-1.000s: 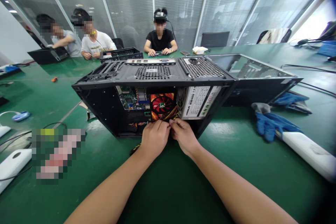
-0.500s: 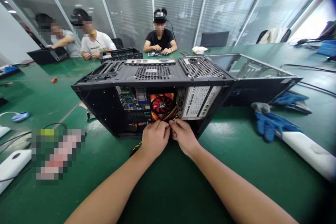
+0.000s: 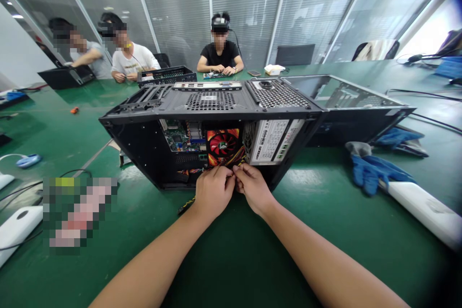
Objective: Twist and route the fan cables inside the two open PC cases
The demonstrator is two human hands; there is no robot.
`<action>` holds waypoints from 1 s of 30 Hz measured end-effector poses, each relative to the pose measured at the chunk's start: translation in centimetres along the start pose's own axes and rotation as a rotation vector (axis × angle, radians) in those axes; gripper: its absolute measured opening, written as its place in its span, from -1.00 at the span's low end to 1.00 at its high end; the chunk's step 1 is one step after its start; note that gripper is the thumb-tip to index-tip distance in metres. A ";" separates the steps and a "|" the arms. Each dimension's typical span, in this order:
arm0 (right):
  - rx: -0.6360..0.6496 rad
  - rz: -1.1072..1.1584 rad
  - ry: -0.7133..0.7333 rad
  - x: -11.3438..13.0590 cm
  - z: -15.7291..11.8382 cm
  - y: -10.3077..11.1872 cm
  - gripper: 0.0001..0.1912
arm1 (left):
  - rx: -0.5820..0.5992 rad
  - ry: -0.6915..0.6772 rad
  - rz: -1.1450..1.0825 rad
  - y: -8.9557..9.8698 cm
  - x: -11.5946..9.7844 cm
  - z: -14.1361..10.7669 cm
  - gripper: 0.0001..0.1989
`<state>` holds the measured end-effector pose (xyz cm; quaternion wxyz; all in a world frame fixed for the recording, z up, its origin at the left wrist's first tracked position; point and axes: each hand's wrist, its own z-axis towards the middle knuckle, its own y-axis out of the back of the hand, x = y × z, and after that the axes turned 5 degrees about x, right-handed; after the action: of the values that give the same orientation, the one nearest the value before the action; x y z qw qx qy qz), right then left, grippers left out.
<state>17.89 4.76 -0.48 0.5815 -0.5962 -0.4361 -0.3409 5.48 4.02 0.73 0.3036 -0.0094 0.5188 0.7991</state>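
Observation:
A black computer case (image 3: 173,113) lies on its side, its open face toward me. Inside are a green motherboard (image 3: 176,138), a red cooling fan (image 3: 223,145) and a white-labelled power supply (image 3: 271,142). Multicoloured power cables (image 3: 236,155) run down beside the fan to my fingertips. My left hand (image 3: 215,191) is closed, thumb and fingers pinched on the cables at the lower front edge. Touching or almost touching it, my right hand (image 3: 253,187) pinches the same bundle. What lies between the fingertips is mostly hidden. A yellow-black cable (image 3: 186,204) emerges left of my left wrist.
A dark side panel or second case (image 3: 361,122) stands at the right, near blue gloves (image 3: 378,169) and a white power strip (image 3: 426,207). Another white strip (image 3: 21,224) and cables lie left. Several people (image 3: 220,50) work across the green table (image 3: 317,231).
Both hands stay in nearly the same place, still pinching the cables. The person across the table has shifted a hand slightly.

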 end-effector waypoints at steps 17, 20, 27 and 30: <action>0.011 0.014 -0.020 0.3 -0.1 0.0 -0.75 | 0.030 0.055 0.036 0.7 0.2 0.5 -0.88; 0.001 0.015 -0.029 0.4 -0.1 0.0 -0.83 | 0.036 0.062 0.037 0.7 0.4 0.6 -0.86; -0.016 0.052 -0.024 0.7 -0.2 -0.2 -0.91 | 0.039 0.052 0.036 0.4 0.3 0.4 -0.85; -0.028 0.040 -0.015 0.8 -0.2 -0.3 -0.90 | 0.044 0.043 0.056 0.2 0.1 0.3 -0.84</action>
<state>17.96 4.60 0.36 0.5763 -0.6156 -0.4237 -0.3308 5.35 4.27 1.03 0.2701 -0.0057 0.5427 0.7953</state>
